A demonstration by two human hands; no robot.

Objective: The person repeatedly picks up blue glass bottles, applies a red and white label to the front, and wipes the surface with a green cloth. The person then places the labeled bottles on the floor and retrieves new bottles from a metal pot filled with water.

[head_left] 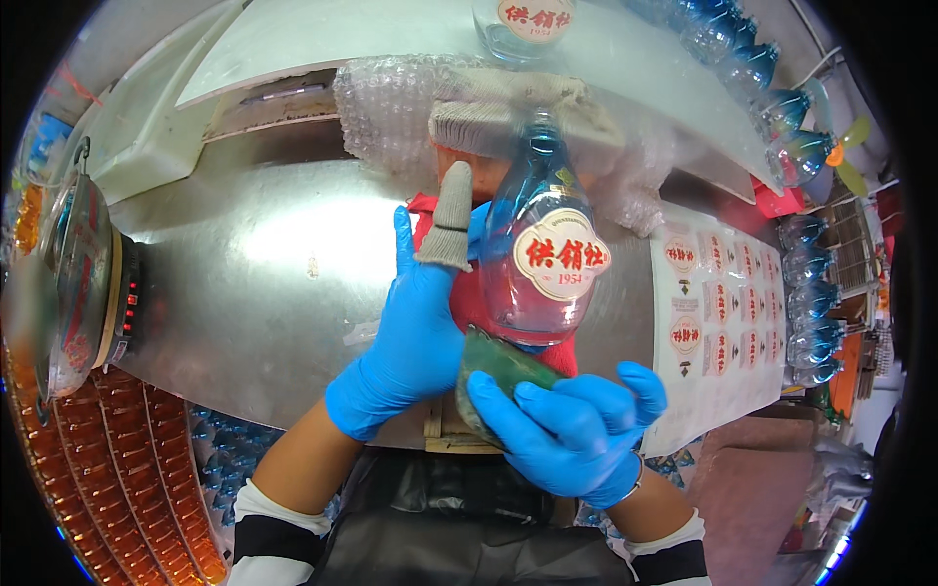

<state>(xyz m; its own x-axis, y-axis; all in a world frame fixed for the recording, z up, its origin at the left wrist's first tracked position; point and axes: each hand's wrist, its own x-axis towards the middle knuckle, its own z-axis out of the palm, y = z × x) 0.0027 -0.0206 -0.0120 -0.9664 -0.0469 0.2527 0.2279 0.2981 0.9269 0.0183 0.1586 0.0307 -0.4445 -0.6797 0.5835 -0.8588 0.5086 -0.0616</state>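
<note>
Just right of the left fingers point(404, 239) was the bottle point(528, 207), its long axis running away beyond the right fingers point(495, 402), neck farthest. The left were nearer, partly hidden, so their grip could not be told; the right were curled onto a green pad point(513, 369) by the bottle's base. A cream label point(562, 256) bore red characters.

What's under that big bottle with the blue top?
Red cloth peeks out beside the bottle. The bottle covers the middle, so I can't tell what else is under there.
</note>
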